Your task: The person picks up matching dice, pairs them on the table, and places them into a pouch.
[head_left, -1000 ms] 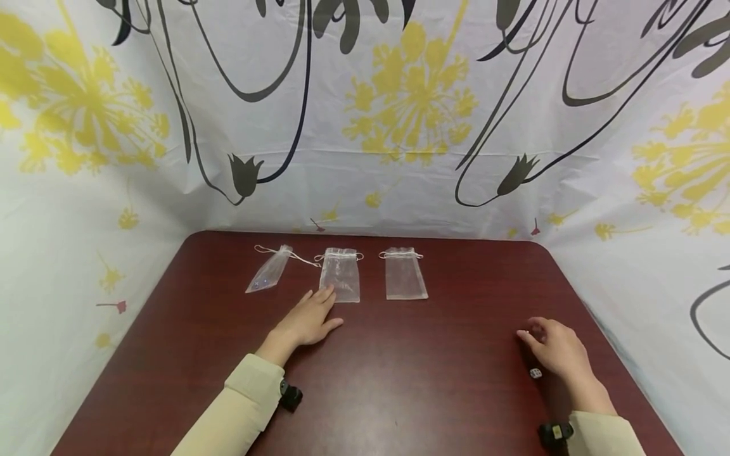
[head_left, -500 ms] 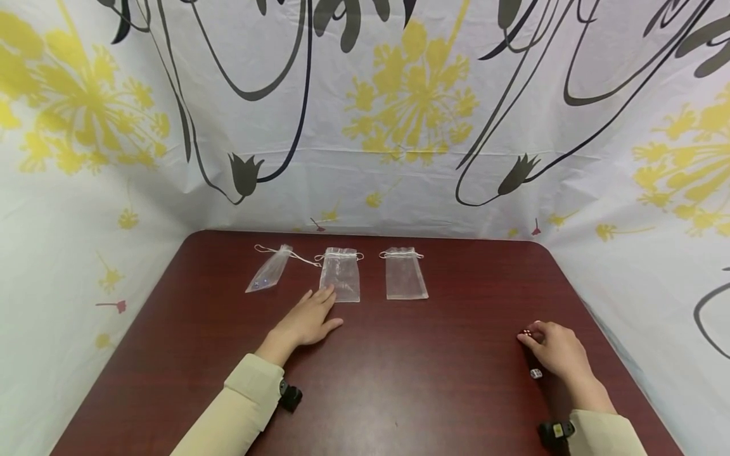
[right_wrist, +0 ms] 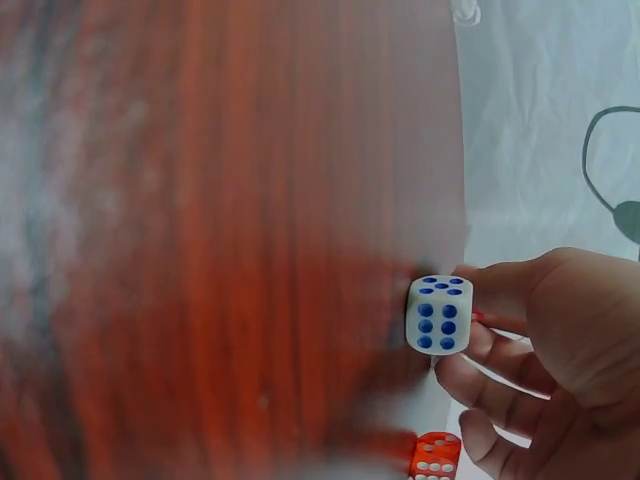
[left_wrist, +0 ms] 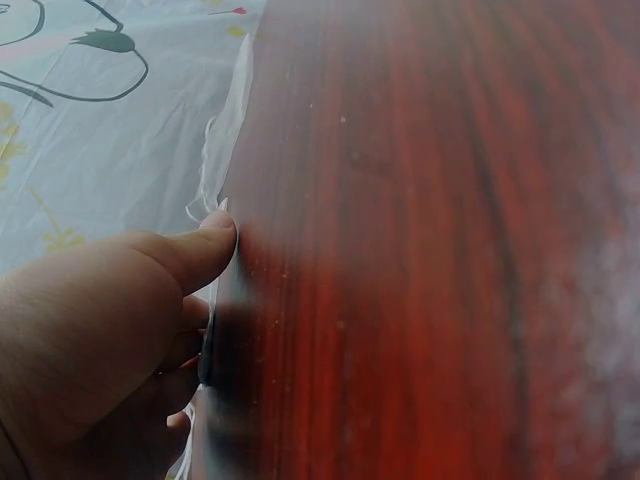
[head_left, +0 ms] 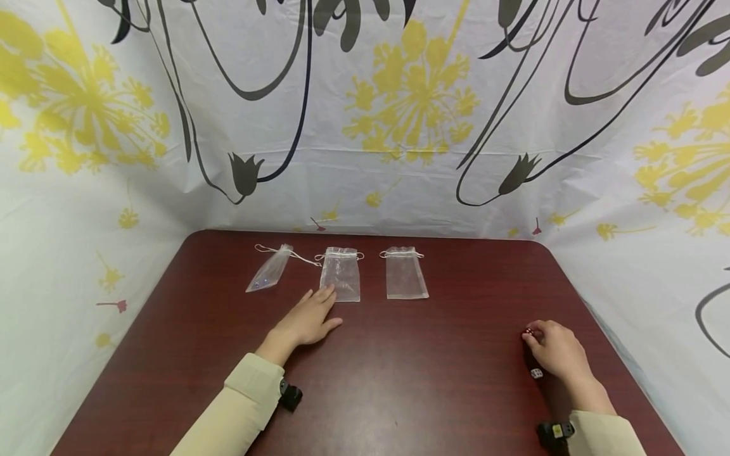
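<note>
My left hand (head_left: pixel 305 322) lies spread on the table, its fingertips on the lower left corner of the middle clear drawstring bag (head_left: pixel 343 278). In the left wrist view, the left hand (left_wrist: pixel 110 340) is seen side-on at the table surface. My right hand (head_left: pixel 561 349) pinches a red die (head_left: pixel 529 331) between thumb and fingertips, low at the table. Nearer the wrist sits a white die (head_left: pixel 536 373); in the right wrist view this white die (right_wrist: pixel 440 315), with blue pips, mostly hides the pinched one. Another red die (right_wrist: pixel 435 457) is beside the curled fingers.
A clear bag (head_left: pixel 269 271) with small bluish things inside lies at the back left, its white cord pulled out. A flat clear bag (head_left: pixel 406 275) lies right of the middle one. The dark red table (head_left: pixel 433 380) meets a patterned cloth (head_left: pixel 399 196) on three sides.
The red die came into sight at the right fingertips, and the right thumb and fingers have shifted slightly right with it. The left hand has stayed still.
</note>
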Motion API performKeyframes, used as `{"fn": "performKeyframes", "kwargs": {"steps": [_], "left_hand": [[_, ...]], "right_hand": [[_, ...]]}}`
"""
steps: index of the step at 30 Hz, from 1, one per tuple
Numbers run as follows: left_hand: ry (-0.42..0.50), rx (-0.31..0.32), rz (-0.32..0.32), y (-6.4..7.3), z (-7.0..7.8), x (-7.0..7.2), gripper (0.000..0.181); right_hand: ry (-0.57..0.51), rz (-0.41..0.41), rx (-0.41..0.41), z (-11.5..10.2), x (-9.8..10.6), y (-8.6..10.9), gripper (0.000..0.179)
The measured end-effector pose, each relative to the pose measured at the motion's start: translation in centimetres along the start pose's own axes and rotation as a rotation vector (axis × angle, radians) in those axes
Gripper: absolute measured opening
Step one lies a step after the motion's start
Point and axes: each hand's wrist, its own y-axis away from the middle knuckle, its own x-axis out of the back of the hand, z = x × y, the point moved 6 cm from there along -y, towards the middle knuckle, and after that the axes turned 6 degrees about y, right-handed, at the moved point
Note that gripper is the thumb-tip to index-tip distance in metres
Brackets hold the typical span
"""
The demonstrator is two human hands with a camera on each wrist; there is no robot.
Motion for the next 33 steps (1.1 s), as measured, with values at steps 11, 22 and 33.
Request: {"fn": "performKeyframes", "kwargs": {"steps": [11, 22, 33], "left_hand": [[0.011, 0.002, -0.005, 0.0, -0.1, -0.1, 0.067], [0.016, -0.009, 0.016, 0.0, -0.1, 0.0, 0.066], [0.031, -0.004, 0.02, 0.1, -0.1, 0.0, 0.066]], "right_hand": [[-0.027, 0.067, 0.036, -1.7, 1.1, -0.2, 0.018], [-0.066, 0.24, 0.157, -5.3, 4.8, -1.1, 0.015], [-0.096, 0.262, 0.256, -8.5, 6.7, -1.5, 0.018]]}}
